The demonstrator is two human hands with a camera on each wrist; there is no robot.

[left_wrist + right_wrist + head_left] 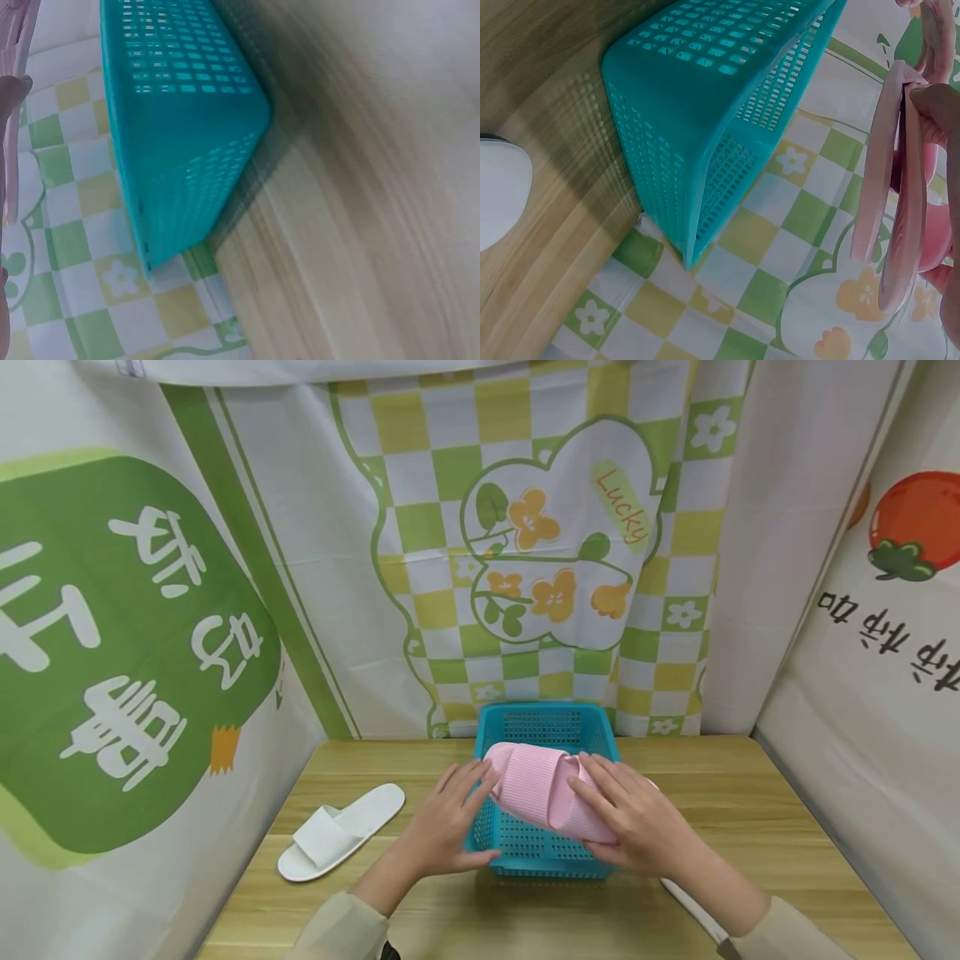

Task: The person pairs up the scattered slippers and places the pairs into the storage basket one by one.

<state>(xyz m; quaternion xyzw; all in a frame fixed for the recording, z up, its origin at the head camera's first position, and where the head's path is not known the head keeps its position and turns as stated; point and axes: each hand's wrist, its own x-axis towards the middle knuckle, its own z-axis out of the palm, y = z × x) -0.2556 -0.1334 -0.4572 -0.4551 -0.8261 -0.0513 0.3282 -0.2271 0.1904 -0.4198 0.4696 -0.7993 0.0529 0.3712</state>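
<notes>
A pair of pink slippers (531, 783) is held over the blue-green basket (551, 867), soles pressed together in the right wrist view. My right hand (633, 814) grips their right end, fingers over the upper one and thumb underneath. At the left end, my left hand (448, 818) has its fingers extended and thumb spread, fingertips right at the slipper's edge. The left wrist view catches just an edge of the pink slippers (10, 169) and part of that hand. Perforated walls of the basket (667, 97) show beneath the slippers.
A white slipper (341, 833) lies on the wooden table (720, 793) to the left. Another white item (693, 910), partly hidden by my right forearm, lies on the right. Behind the basket hangs a checked cloth (427, 527); printed cloth walls flank the table.
</notes>
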